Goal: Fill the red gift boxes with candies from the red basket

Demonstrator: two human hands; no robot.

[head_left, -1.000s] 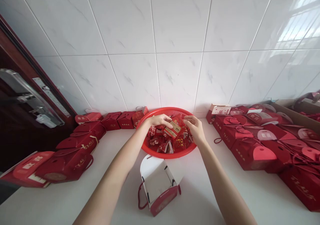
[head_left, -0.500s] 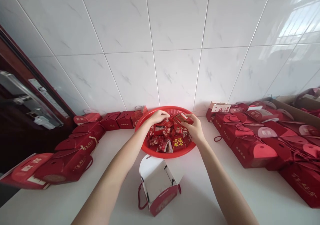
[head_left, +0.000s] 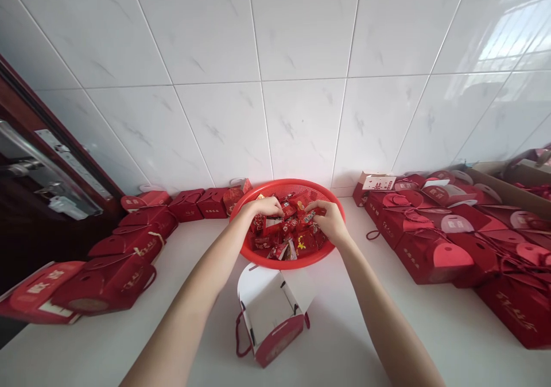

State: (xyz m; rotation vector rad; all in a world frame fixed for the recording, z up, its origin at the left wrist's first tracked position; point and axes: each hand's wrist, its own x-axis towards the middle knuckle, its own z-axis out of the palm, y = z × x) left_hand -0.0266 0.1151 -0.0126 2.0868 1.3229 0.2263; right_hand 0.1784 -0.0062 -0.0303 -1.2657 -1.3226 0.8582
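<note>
Centrally on the white counter (head_left: 344,324): a round red basket (head_left: 275,262), rim close to the tiled wall (head_left: 301,37), holding a heap of small red packets (head_left: 305,242), some with gold or white print. Both hands are over the basket, reaching in from the near side.

Left hand (head_left: 267,206) at the basket's left part, back of the hand upward, fingers partly curled and pointing inward over the packets. Undersides hidden; cannot tell whether anything is held. Right hand (head_left: 330,219) at the right part, fingers bent, thumb and fingertips slightly apart around a small pale-printed packet (head_left: 308,216). Cannot tell whether it is gripped or only touched.

Just in front of the basket, between the forearms: an open box (head_left: 271,306), red outside, white inside, set at an angle, rear flap raised toward the basket. Dark red cord handle (head_left: 242,349) hangs at its left side.

Left of the basket, closed red boxes (head_left: 107,281) run along the wall and down toward the near left edge. Right, a larger crowd of red boxes (head_left: 434,258), rows packed close, cords on several. Cardboard carton (head_left: 508,189) behind these, far right. Dark door (head_left: 26,226) at far left, keys (head_left: 66,206) hanging by its metal handle (head_left: 19,169).
</note>
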